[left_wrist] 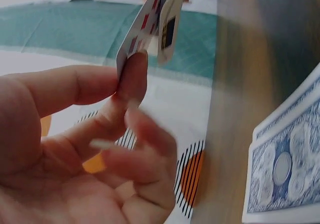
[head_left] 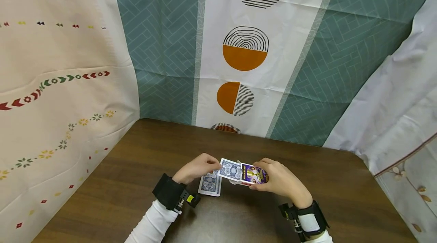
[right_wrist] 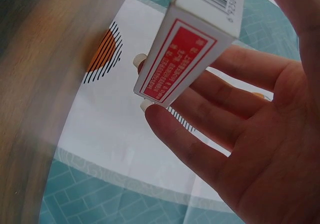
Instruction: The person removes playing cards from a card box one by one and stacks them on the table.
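Note:
My right hand [head_left: 282, 179] grips a playing-card box [head_left: 253, 174] with a purple and yellow face, above the table. In the right wrist view the box's side shows a red label [right_wrist: 177, 59] and a barcode. A blue-backed playing card [head_left: 230, 169] sticks out of the box's left end, where an opened flap [left_wrist: 170, 31] shows. My left hand [head_left: 197, 168] pinches that card's outer edge between thumb and finger; whether more cards lie under it I cannot tell. Below the left hand, blue-backed cards [head_left: 209, 184] lie face down on the table, slightly fanned.
The brown wooden table [head_left: 136, 190] reaches back to a green and white patterned curtain [head_left: 164, 46]. A cream embroidered cloth [head_left: 61, 95] hangs at the left, and a pale cloth [head_left: 392, 121] at the right.

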A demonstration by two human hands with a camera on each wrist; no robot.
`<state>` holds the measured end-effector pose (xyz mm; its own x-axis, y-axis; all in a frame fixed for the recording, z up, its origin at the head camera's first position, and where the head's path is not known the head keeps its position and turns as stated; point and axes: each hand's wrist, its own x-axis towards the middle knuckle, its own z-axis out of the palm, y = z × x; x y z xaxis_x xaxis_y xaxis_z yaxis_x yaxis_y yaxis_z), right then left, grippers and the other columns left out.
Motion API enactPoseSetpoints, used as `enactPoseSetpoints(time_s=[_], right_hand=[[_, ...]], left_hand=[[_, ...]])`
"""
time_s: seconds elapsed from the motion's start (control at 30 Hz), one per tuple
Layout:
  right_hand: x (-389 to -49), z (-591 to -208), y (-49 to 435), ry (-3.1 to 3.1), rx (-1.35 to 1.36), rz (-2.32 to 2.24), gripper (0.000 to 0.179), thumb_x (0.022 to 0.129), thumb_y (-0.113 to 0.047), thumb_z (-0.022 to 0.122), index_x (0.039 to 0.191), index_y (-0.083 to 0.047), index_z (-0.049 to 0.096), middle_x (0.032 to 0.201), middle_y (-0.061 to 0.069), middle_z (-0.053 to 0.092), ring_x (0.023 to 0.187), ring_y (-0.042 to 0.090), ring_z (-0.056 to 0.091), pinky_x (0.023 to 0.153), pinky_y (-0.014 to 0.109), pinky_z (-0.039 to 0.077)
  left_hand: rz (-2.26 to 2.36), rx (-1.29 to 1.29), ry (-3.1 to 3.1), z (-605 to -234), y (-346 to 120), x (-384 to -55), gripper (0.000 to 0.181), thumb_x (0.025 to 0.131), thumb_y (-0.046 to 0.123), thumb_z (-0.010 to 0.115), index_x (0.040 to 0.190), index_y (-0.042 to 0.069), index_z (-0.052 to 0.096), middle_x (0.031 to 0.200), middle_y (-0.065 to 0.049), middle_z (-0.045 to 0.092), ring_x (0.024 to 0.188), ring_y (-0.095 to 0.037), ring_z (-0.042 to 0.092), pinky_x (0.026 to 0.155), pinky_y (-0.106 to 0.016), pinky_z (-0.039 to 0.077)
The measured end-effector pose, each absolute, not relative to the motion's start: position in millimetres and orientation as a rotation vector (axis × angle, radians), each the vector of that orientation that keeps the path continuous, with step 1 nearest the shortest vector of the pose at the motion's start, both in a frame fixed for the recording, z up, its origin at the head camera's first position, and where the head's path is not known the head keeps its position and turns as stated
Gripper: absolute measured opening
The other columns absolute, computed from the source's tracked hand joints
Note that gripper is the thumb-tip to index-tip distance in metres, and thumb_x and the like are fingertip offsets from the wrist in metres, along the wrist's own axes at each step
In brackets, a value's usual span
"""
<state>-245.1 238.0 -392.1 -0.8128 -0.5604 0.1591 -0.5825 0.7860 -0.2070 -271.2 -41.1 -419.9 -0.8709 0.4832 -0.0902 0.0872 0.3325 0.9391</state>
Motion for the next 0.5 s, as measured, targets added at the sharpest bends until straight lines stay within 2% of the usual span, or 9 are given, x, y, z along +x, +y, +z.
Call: enactPoseSetpoints(time_s=[0.17, 0.37, 0.5], right_hand=[[-245, -393, 237, -2.883, 0.917, 0.372, 0.057, 0.07, -0.042, 0.084, 0.112, -0.007, 0.068, 0.102, 0.004, 0.065, 0.078, 0.008, 0.055, 0.067, 0.022, 0.05], [-245, -393, 238, -2.874, 0.919, 0.387, 0.057, 0.07, -0.045, 0.083, 0.111, -0.007, 0.068, 0.102, 0.003, 0.065, 0.079, 0.008, 0.056, 0.067, 0.022, 0.049], [-244, -394, 237, -2.891, 0.913, 0.418, 0.058, 0.071, -0.046, 0.083, 0.111, -0.007, 0.067, 0.103, 0.002, 0.065, 0.082, 0.008, 0.057, 0.068, 0.022, 0.049]], left_hand=[[1.508, 0.506, 2.249, -417, -49, -272, 0.022, 0.097, 0.011, 0.054, 0.087, -0.003, 0.067, 0.071, -0.003, 0.054, 0.07, -0.021, 0.055, 0.063, -0.027, 0.04], [1.541, 0.435, 2.171, -415, -55, -272, 0.021, 0.099, 0.006, 0.047, 0.1, -0.008, 0.063, 0.075, -0.01, 0.064, 0.064, -0.015, 0.064, 0.061, -0.027, 0.043], [1.584, 0.443, 2.131, -416, -58, -274, 0.018, 0.098, 0.002, 0.047, 0.105, -0.011, 0.058, 0.083, -0.016, 0.069, 0.067, -0.012, 0.066, 0.067, -0.031, 0.053]])
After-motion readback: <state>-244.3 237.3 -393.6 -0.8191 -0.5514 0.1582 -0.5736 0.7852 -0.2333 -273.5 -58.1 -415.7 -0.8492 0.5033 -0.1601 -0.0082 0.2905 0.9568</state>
